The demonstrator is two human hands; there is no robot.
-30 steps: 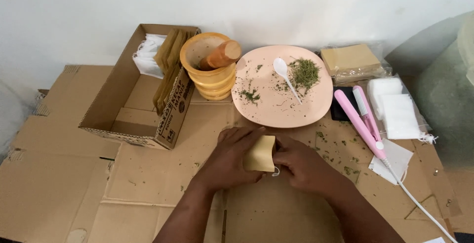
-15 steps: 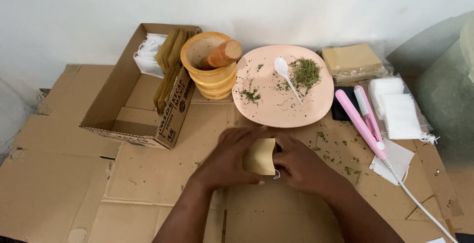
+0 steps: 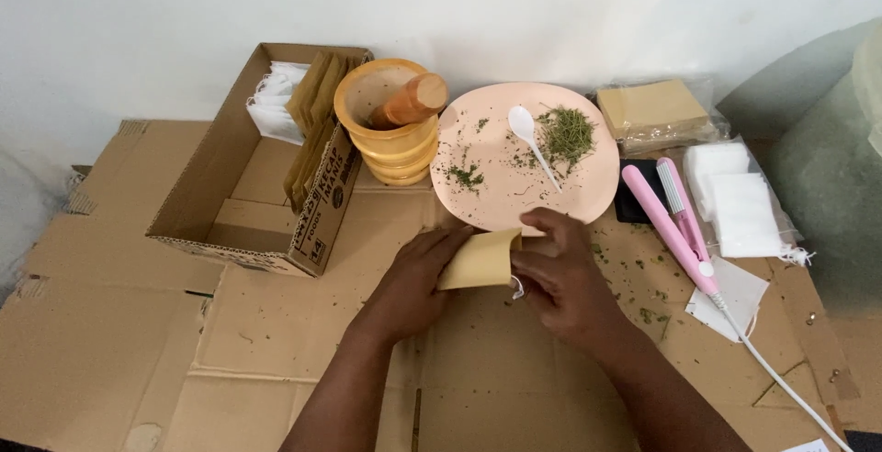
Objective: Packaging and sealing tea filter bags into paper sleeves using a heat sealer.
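Both hands, left (image 3: 413,282) and right (image 3: 562,273), are pinching a small tan paper pouch (image 3: 480,260) by its edges; it is looking light, thin and easily creased; gripping the corners seems safest.

We seem to be in a makeshift home packing spot, not a fitted workshop. Flattened cardboard (image 3: 276,342) serves as our work surface against a plain white wall (image 3: 459,2). At 12 o'clock sits a pink plate (image 3: 514,186) with dried herbs (image 3: 565,130); at 10 o'clock an open carton (image 3: 239,204) of sachets; at 2 o'clock a small pink heat sealer (image 3: 675,222) beside bagged tan pouches (image 3: 652,107).
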